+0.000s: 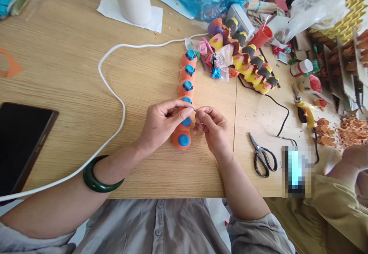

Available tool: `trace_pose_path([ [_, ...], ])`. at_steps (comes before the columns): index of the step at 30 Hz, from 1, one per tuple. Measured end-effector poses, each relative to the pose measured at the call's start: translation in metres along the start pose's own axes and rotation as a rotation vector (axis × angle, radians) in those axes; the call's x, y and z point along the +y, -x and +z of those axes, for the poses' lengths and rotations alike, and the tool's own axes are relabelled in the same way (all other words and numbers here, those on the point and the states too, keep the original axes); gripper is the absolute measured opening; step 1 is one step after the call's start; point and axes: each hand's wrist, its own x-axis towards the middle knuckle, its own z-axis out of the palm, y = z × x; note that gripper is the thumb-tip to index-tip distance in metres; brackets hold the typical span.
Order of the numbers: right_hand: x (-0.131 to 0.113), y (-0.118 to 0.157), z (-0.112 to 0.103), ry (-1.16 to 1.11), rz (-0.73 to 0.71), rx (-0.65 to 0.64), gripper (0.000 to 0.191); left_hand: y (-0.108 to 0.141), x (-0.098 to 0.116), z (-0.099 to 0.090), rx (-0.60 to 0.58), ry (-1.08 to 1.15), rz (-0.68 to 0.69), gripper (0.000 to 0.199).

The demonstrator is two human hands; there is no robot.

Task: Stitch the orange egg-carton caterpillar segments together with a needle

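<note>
A strip of orange egg-carton cups (186, 92) with blue tops runs away from me along the table. Small black pieces sit on the far cups' blue tops; the two nearest tops are plain blue. My left hand (161, 123) reaches across the strip, thumb and forefinger pinched together. Opposite it, just right of the strip, my right hand (214, 129) also pinches with thumb and forefinger. A tiny thin dark strand (194, 110) shows between the two sets of fingertips. My left hand hides part of the middle cups.
Black-handled scissors (261, 156) lie right of my hands. Beyond are painted egg-carton strips (253, 64), a red cup (261, 35) and a yellow glue gun (307, 110). A white cable (123, 108) crosses the left, near a dark tablet (24, 142). Another person's arm (353, 158) rests at right.
</note>
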Motion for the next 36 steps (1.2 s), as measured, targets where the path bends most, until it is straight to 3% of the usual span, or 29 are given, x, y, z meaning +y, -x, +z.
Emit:
trace_pose_path([
  [17,0.0018,0.0038,0.0024,0.044,-0.146,0.027,0.022,0.0009,-0.0042,-0.0029,-0.129,-0.103,-0.016,0.016],
  [25,-0.0009,0.005,0.0044,0.144,-0.148,0.06,0.032,0.0006,-0.0074,-0.0035,-0.137,-0.135,0.003,0.022],
  [36,-0.0007,0.0054,0.0034,0.134,-0.146,0.064,0.024,0.0005,-0.0057,-0.0055,-0.182,-0.187,0.038,0.021],
])
